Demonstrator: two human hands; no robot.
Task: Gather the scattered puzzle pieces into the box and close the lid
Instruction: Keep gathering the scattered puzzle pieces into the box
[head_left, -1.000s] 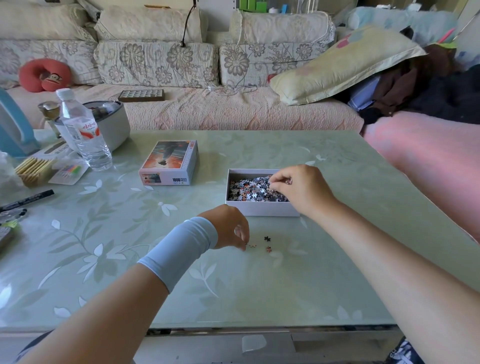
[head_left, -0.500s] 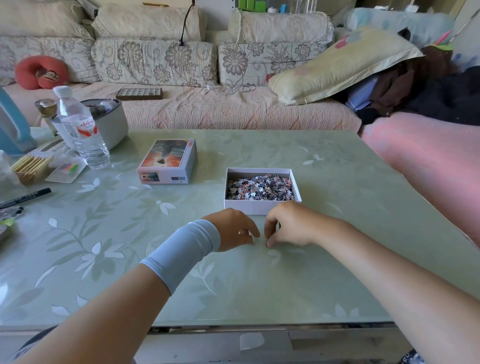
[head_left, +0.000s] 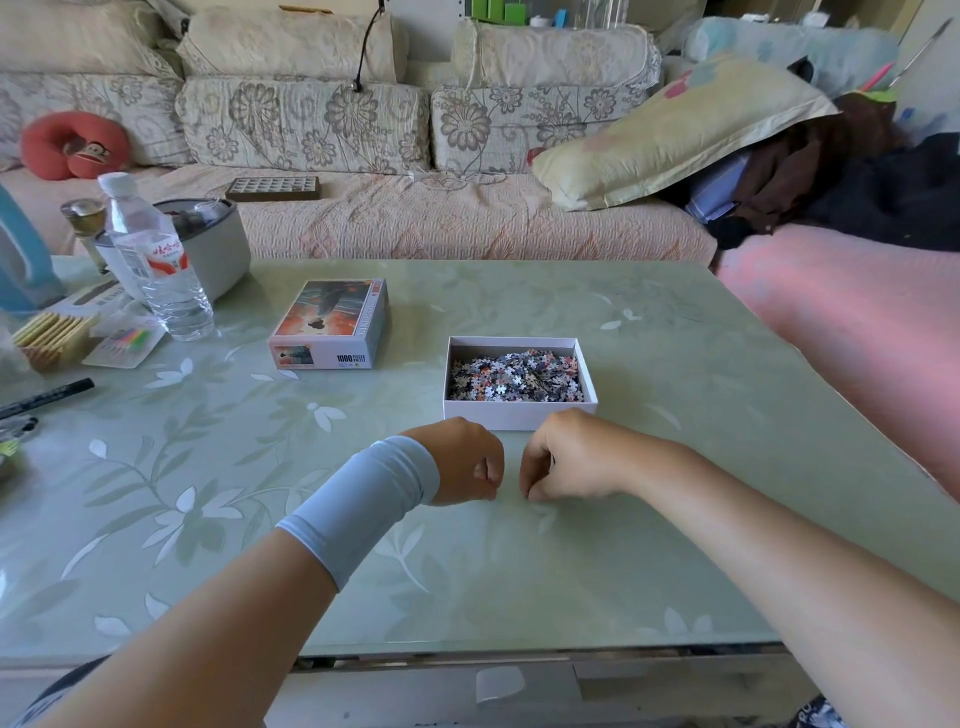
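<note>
The open white box (head_left: 519, 417) stands mid-table, filled with small puzzle pieces (head_left: 514, 382). Its printed lid (head_left: 332, 322) lies flat on the table, to the left of the box and apart from it. My left hand (head_left: 462, 462), with a pale blue wrist sleeve, rests as a closed fist just in front of the box. My right hand (head_left: 571, 457) sits beside it, fingers curled down with the tips pinched on the green table (head_left: 519, 571). No loose pieces show on the table; any in my fingers are hidden.
At the table's left stand a water bottle (head_left: 156, 260), a white pot (head_left: 218, 249), a wooden holder (head_left: 52, 338) and a black pen (head_left: 47, 397). A floral sofa (head_left: 415, 218) runs along the far edge, and a pink cover (head_left: 857, 338) borders the right side.
My right hand left the box and came down beside my left hand. The few loose pieces seen on the table a second ago are now out of sight under my closed fingers.
</note>
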